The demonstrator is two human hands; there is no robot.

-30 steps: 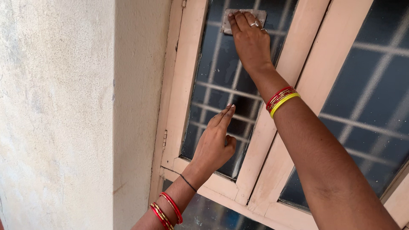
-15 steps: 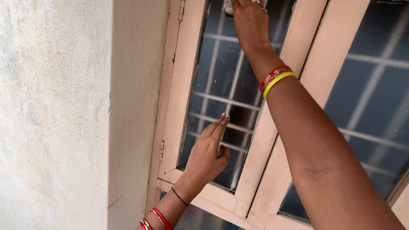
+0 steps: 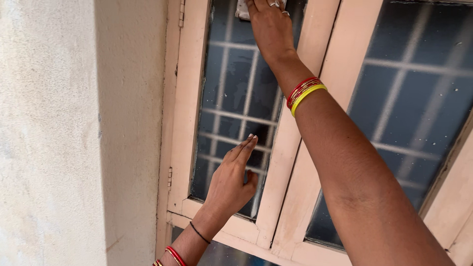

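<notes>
Rough plaster wall point(image 3: 59, 123) flanks a dark window pane point(image 3: 231, 98); right hand point(image 3: 268, 27) presses a thin, limp cloth point(image 3: 241, 10) flat at the pane's top, fingers spread over it; left hand point(image 3: 231, 182) rests open on fragile glass

Pressed the flat grey rectangular cloth pad point(image 3: 242, 10) higher up the dark glass window pane point(image 3: 231, 93) with the right hand point(image 3: 270, 27), now half out of view at the top. Kept the left hand point(image 3: 229, 184) flat, slid slightly down and leftward.
</notes>
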